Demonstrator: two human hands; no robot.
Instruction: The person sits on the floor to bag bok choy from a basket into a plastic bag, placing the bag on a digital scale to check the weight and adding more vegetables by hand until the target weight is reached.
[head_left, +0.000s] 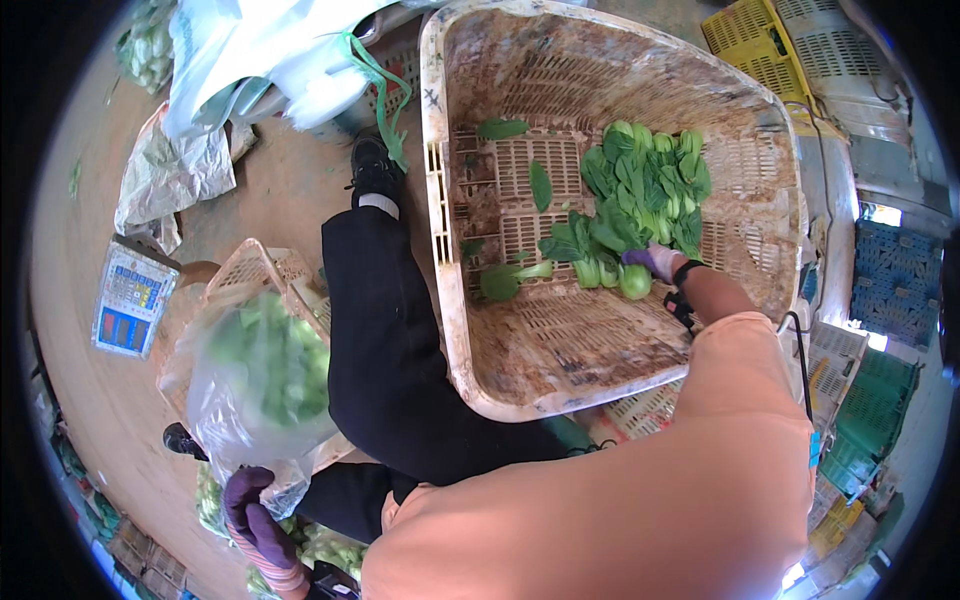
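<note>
My right hand (654, 260), in a purple and pale glove, reaches into a large dirty plastic crate (570, 352). Its fingers touch the near end of a pile of bok choy (645, 184), beside a head with a pale round base (635, 282); whether they grip it is hidden. At the lower left, my left hand (259, 517), in a purple glove with a striped cuff, is beside the lower edge of a clear plastic bag (247, 420). I cannot tell if the fingers pinch the film. Leafy greens show blurred inside the bag, which sits in a smaller plastic basket (259, 259).
Loose leaves (540, 185) lie on the big crate's floor. A digital scale (135, 296) stands left of the basket. White plastic bags (262, 52) with a green tie (386, 97) are at the top. Yellow crates (757, 49) and green crates (874, 412) are stacked at right.
</note>
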